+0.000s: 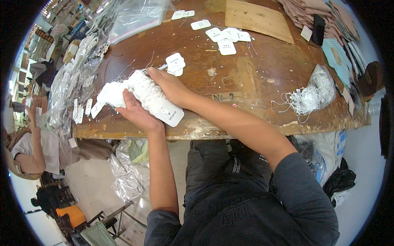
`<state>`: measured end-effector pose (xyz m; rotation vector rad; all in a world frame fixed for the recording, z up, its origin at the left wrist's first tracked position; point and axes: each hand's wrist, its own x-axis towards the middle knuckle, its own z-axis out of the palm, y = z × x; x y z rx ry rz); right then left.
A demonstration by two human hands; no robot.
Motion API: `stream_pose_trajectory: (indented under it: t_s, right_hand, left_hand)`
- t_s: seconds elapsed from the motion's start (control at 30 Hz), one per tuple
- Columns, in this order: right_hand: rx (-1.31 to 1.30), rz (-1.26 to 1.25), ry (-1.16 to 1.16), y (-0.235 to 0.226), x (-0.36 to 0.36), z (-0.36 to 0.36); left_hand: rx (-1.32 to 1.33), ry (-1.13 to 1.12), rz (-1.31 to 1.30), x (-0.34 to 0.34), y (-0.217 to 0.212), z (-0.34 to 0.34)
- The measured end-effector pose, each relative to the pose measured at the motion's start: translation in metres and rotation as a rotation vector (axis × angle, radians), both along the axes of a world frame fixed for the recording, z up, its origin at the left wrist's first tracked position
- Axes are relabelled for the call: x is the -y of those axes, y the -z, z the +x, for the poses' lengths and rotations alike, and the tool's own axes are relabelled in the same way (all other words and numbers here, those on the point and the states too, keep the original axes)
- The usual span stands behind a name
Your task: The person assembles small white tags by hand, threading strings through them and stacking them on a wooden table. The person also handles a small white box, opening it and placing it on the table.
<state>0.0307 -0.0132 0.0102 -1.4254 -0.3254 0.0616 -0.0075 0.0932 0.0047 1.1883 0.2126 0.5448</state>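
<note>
A long stack of white hang tags [167, 113] with white strings lies at the left part of the brown wooden table, its front tag facing me. My right hand [170, 87] curls over the stack's right side, fingers at its far end. Against the left side presses my left hand [140, 115], partly spread, so the stack sits between both hands. Beside my left hand a tangled heap of white strings [111, 93] spreads to the left, with several loose tags [88, 106] hanging at its edge. Some fingertips are hidden by the stack and strings.
Loose white tags [227, 46] lie farther back, near a wooden board [258, 18] and clear plastic bags [137, 18]. A bagged bundle of strings [316, 92] rests at the right. Folded pink clothes [308, 14] and a dark phone [318, 30] stand back right. Another person [35, 151] is at left.
</note>
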Motion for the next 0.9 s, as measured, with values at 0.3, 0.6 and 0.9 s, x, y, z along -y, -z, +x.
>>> stream_pose_trajectory:
  t_s: [0.3, 0.6, 0.9]
  right_hand:
    - [-0.026, -0.066, -0.016, -0.001, 0.014, -0.025]
    - [-0.308, 0.155, -0.298, 0.002, -0.002, -0.007]
    - [-0.11, 0.029, -0.277, 0.024, -0.008, 0.0]
  left_hand:
    - [-0.067, 0.114, -0.087, 0.013, -0.008, -0.015]
    - [-0.024, 0.199, -0.105, 0.01, -0.002, -0.007]
    - [-0.054, 0.263, -0.122, 0.009, -0.002, -0.007]
